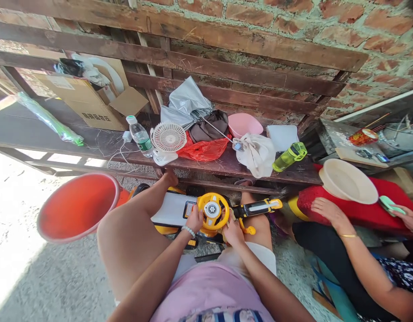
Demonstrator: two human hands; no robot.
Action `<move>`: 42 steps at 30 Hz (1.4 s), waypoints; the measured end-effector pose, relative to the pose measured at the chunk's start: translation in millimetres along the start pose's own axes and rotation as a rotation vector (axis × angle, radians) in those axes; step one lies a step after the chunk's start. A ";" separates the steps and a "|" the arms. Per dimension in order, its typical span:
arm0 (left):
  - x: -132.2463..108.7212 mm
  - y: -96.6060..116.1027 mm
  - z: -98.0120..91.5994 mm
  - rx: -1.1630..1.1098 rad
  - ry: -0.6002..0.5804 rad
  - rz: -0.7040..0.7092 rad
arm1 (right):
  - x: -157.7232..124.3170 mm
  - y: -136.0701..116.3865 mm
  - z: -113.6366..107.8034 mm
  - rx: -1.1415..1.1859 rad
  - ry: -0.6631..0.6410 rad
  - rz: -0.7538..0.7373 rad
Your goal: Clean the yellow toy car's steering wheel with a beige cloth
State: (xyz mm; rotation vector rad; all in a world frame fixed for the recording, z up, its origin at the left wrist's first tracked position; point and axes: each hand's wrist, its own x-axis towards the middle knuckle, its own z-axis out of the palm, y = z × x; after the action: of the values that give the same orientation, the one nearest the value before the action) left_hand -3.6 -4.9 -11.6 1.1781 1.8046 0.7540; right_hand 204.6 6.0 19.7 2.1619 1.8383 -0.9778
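A toy ride-on vehicle with a white and yellow body [169, 208] lies between my knees. Its yellow steering wheel [212, 209] faces up, with a white hub. My left hand [195, 221] is closed around the wheel's left rim. At the lower right of the wheel, my right hand [233, 229] has its fingers curled in beside the rim. A small pale-yellow bit shows at those fingers; what it is, I cannot make out. To the right, a black, white and yellow toy arm [256, 208] sticks out over my leg.
A red tub [79, 206] stands at left. On the wooden bench [139, 156] are a white fan [169, 137], a water bottle [141, 136], a silver umbrella [186, 102], a pink basin [245, 124] and a green bottle [289, 157]. A co-worker's hand [330, 212] is near a cream basin [349, 181].
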 end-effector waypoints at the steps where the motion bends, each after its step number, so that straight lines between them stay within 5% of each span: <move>1: 0.0 0.6 -0.2 0.003 -0.007 -0.013 | -1.0 -3.7 -1.1 -0.055 -0.022 -0.009; 13: -2.6 8.1 -5.3 0.022 0.001 -0.031 | -13.9 -10.6 13.8 -0.082 -0.151 -0.173; 22: -1.5 6.6 -4.2 0.025 -0.025 -0.051 | -9.4 8.5 -3.2 0.050 0.118 -0.026; 26: -1.8 6.3 -4.4 0.042 -0.013 -0.047 | -7.5 7.2 -2.4 0.000 0.053 0.020; 36: -1.5 2.8 -5.7 0.131 -0.025 -0.026 | -19.7 -23.9 23.8 -0.306 -0.103 -0.149; 39: -2.0 3.9 -5.9 0.117 -0.026 -0.023 | -18.8 -14.7 13.8 -0.206 -0.046 -0.167; 42: -2.4 5.7 -5.9 0.095 -0.024 -0.039 | -16.4 -7.0 6.5 -0.106 0.053 -0.021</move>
State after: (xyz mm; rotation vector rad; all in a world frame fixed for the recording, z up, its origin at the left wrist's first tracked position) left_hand -5.8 -5.3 -3.4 1.2041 1.8552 0.6353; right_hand 195.0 -9.2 25.8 2.1301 1.8949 -0.8140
